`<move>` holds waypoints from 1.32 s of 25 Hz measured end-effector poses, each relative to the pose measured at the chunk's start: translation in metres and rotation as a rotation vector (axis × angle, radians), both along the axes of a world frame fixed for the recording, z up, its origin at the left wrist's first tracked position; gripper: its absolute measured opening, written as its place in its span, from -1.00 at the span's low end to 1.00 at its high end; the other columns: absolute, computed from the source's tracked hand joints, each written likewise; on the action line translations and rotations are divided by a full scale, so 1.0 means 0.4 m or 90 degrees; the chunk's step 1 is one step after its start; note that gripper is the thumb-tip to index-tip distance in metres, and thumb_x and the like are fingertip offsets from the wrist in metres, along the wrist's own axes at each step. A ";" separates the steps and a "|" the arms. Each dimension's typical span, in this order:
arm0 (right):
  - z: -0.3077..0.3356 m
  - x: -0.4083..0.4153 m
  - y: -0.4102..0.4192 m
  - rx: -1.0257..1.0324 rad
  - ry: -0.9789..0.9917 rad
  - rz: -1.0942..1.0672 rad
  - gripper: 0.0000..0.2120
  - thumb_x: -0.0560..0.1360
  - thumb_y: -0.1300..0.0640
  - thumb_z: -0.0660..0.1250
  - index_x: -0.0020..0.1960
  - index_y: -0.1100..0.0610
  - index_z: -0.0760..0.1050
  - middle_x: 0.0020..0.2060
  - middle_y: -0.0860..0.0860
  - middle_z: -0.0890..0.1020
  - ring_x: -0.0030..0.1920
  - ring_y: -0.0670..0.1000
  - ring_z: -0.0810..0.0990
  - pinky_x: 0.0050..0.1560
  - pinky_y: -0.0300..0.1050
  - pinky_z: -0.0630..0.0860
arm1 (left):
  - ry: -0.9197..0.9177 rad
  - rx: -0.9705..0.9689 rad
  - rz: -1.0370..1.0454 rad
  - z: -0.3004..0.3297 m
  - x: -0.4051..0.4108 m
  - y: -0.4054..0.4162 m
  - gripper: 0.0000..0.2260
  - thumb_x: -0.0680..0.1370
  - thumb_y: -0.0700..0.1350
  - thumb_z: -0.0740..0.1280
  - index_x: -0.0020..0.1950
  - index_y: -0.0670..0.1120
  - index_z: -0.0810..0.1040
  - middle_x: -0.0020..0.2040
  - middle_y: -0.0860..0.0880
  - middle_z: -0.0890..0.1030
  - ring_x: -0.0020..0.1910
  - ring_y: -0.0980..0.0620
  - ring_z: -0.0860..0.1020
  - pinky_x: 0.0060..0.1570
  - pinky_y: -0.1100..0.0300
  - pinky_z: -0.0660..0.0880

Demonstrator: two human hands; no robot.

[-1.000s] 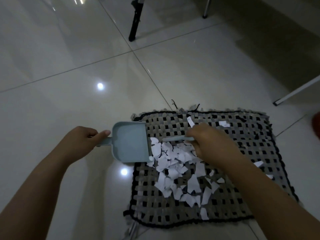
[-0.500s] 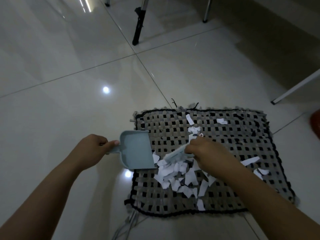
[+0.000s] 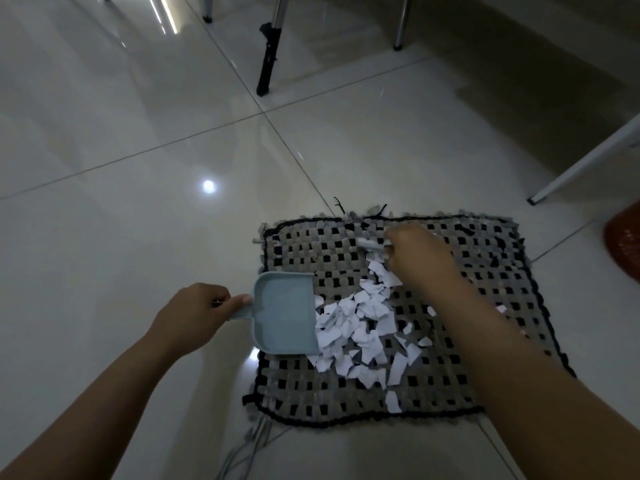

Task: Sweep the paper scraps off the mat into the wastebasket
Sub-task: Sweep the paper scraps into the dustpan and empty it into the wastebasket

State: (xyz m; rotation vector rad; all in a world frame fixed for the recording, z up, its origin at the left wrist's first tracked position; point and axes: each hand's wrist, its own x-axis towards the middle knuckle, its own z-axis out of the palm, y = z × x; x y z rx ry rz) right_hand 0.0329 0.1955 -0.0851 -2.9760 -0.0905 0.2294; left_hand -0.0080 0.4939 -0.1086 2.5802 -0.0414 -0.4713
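Observation:
A woven grey-and-black mat (image 3: 485,258) lies on the tiled floor. Several white paper scraps (image 3: 360,327) are heaped on its left half, against the lip of a pale blue dustpan (image 3: 282,313). My left hand (image 3: 194,313) grips the dustpan's handle at the mat's left edge. My right hand (image 3: 419,254) is closed on a small pale brush (image 3: 372,244) near the mat's far edge, above the heap. A few stray scraps lie further right, partly hidden by my right forearm. A red wastebasket (image 3: 623,242) shows at the right edge of the frame.
A black tripod leg (image 3: 267,60) and metal chair legs (image 3: 401,22) stand on the glossy floor beyond the mat. A white furniture leg (image 3: 581,164) slants down at the right. Grey cords (image 3: 249,445) trail from the mat's near left corner.
My right hand lifted the brush away from the heap to the mat's far edge. The scraps are now bunched closer to the dustpan. My left hand kept the dustpan in place.

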 end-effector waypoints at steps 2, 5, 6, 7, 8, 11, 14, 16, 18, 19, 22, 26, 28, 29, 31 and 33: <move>-0.004 -0.065 0.001 0.008 0.006 0.013 -0.87 0.49 0.29 0.21 -0.03 0.27 0.50 -0.17 0.13 0.53 -0.26 0.07 0.34 -0.35 -0.18 0.27 | 0.006 -0.005 -0.005 -0.007 -0.002 -0.009 -0.55 0.52 0.11 0.25 -0.50 -0.09 0.35 -0.56 -0.01 0.30 -0.54 0.03 0.28 -0.43 0.20 0.18; -0.006 -0.145 0.014 0.036 0.024 0.024 -0.88 0.49 0.29 0.19 -0.05 0.26 0.50 -0.07 0.17 0.58 -0.19 0.14 0.47 -0.42 -0.17 0.20 | 0.015 -0.007 -0.015 -0.016 -0.001 -0.024 -0.56 0.53 0.11 0.23 -0.46 -0.13 0.39 -0.55 -0.02 0.32 -0.54 0.04 0.29 -0.44 0.20 0.18; -0.003 -0.158 0.015 0.049 0.024 0.017 -0.87 0.49 0.28 0.19 -0.05 0.26 0.50 -0.07 0.18 0.59 -0.14 0.15 0.50 -0.41 -0.15 0.22 | 0.017 -0.009 -0.019 -0.017 -0.001 -0.027 -0.56 0.53 0.11 0.23 -0.44 -0.15 0.41 -0.54 -0.02 0.33 -0.54 0.04 0.29 -0.44 0.20 0.19; 0.004 -0.162 0.013 0.057 0.013 0.005 -0.86 0.51 0.25 0.18 -0.05 0.27 0.50 -0.09 0.17 0.59 -0.15 0.16 0.51 -0.39 -0.15 0.23 | 0.017 -0.012 -0.021 -0.016 -0.001 -0.027 -0.55 0.53 0.11 0.23 -0.43 -0.17 0.43 -0.54 -0.03 0.33 -0.53 0.03 0.29 -0.44 0.19 0.19; 0.011 -0.161 0.006 0.060 -0.007 -0.015 -0.85 0.53 0.23 0.17 -0.07 0.26 0.50 -0.15 0.15 0.58 -0.22 0.14 0.49 -0.41 -0.17 0.23 | 0.015 -0.018 -0.016 -0.013 -0.001 -0.023 -0.54 0.53 0.10 0.23 -0.42 -0.21 0.44 -0.54 -0.04 0.34 -0.53 0.03 0.30 -0.44 0.19 0.19; 0.037 -0.162 -0.032 0.064 -0.046 -0.140 -0.73 0.54 0.19 0.15 -0.34 0.17 0.32 -0.47 0.01 0.37 -0.48 0.01 0.31 -0.49 -0.22 0.10 | 0.013 -0.032 0.008 0.001 -0.011 -0.006 -0.52 0.53 0.09 0.24 -0.41 -0.27 0.47 -0.54 -0.06 0.35 -0.53 0.01 0.30 -0.43 0.18 0.19; 0.029 -0.180 -0.032 0.068 -0.004 -0.191 -0.57 0.55 0.18 0.13 -0.46 0.08 0.10 -0.54 -0.01 0.25 -0.53 -0.05 0.21 -0.50 -0.20 0.05 | 0.020 -0.031 0.004 -0.007 -0.033 -0.014 -0.54 0.53 0.09 0.24 -0.45 -0.19 0.41 -0.55 -0.05 0.33 -0.53 0.01 0.30 -0.43 0.17 0.19; 0.013 -0.196 0.001 0.067 0.031 -0.172 -0.62 0.57 0.17 0.10 -0.42 0.11 0.14 -0.52 -0.02 0.24 -0.50 -0.01 0.24 -0.50 -0.22 0.06 | 0.025 -0.029 -0.012 -0.026 -0.045 -0.028 -0.54 0.54 0.10 0.22 -0.42 -0.20 0.42 -0.53 -0.07 0.34 -0.52 0.00 0.31 -0.42 0.16 0.20; 0.005 -0.203 0.038 0.078 0.041 -0.150 -0.65 0.56 0.19 0.09 -0.39 0.14 0.15 -0.52 -0.02 0.21 -0.51 -0.01 0.21 -0.50 -0.23 0.05 | 0.024 -0.043 -0.006 -0.038 -0.050 -0.034 -0.55 0.54 0.09 0.21 -0.41 -0.20 0.41 -0.52 -0.09 0.34 -0.52 -0.01 0.30 -0.42 0.16 0.20; 0.002 -0.208 0.055 0.094 0.036 -0.135 -0.62 0.55 0.20 0.10 -0.43 0.13 0.13 -0.53 -0.02 0.21 -0.52 -0.04 0.18 -0.50 -0.22 0.04 | 0.025 -0.054 0.001 -0.041 -0.053 -0.033 -0.55 0.54 0.09 0.22 -0.41 -0.20 0.40 -0.52 -0.09 0.33 -0.53 0.00 0.29 -0.42 0.17 0.19; -0.009 -0.219 0.093 0.154 0.026 -0.110 -0.69 0.55 0.14 0.04 -0.35 0.19 0.25 -0.49 0.03 0.34 -0.49 0.03 0.27 -0.50 -0.23 0.07 | 0.031 -0.068 0.014 -0.047 -0.063 -0.030 -0.55 0.54 0.08 0.23 -0.43 -0.19 0.37 -0.53 -0.07 0.29 -0.53 0.01 0.26 -0.44 0.17 0.17; 0.002 -0.214 0.136 0.171 0.036 -0.073 -0.83 0.58 0.13 0.02 -0.16 0.14 0.28 -0.46 -0.05 0.26 -0.26 0.08 0.36 -0.41 -0.30 0.10 | 0.028 -0.071 0.017 -0.055 -0.065 -0.032 -0.55 0.54 0.08 0.22 -0.43 -0.18 0.35 -0.52 -0.08 0.31 -0.52 0.00 0.28 -0.43 0.17 0.18; 0.002 -0.217 0.153 0.178 0.037 -0.053 -0.83 0.58 0.13 0.03 -0.16 0.14 0.28 -0.47 -0.07 0.22 -0.27 0.08 0.35 -0.40 -0.31 0.10 | 0.027 -0.075 0.018 -0.054 -0.065 -0.032 -0.55 0.55 0.08 0.22 -0.44 -0.18 0.36 -0.53 -0.07 0.31 -0.52 0.01 0.28 -0.44 0.18 0.18; 0.001 -0.219 0.161 0.191 0.034 -0.050 -0.82 0.58 0.12 0.03 -0.17 0.14 0.29 -0.47 -0.08 0.22 -0.32 0.07 0.35 -0.40 -0.31 0.11 | 0.025 -0.076 0.017 -0.054 -0.066 -0.031 -0.55 0.55 0.07 0.22 -0.44 -0.18 0.36 -0.53 -0.06 0.31 -0.53 0.01 0.28 -0.44 0.18 0.18; -0.001 -0.226 0.174 0.219 0.026 -0.036 -0.79 0.57 0.11 0.05 -0.22 0.15 0.29 -0.49 -0.09 0.22 -0.46 -0.02 0.27 -0.44 -0.29 0.12 | 0.022 -0.081 0.017 -0.054 -0.068 -0.032 -0.55 0.55 0.07 0.22 -0.44 -0.18 0.37 -0.54 -0.05 0.31 -0.54 0.02 0.28 -0.45 0.18 0.18; -0.005 -0.229 0.178 0.258 -0.001 -0.022 -0.72 0.53 0.11 0.07 -0.34 0.17 0.24 -0.54 -0.08 0.19 -0.53 -0.11 0.16 -0.50 -0.22 0.06 | 0.020 -0.087 0.024 -0.056 -0.070 -0.031 -0.55 0.54 0.08 0.23 -0.44 -0.18 0.36 -0.53 -0.06 0.31 -0.53 0.02 0.28 -0.44 0.18 0.18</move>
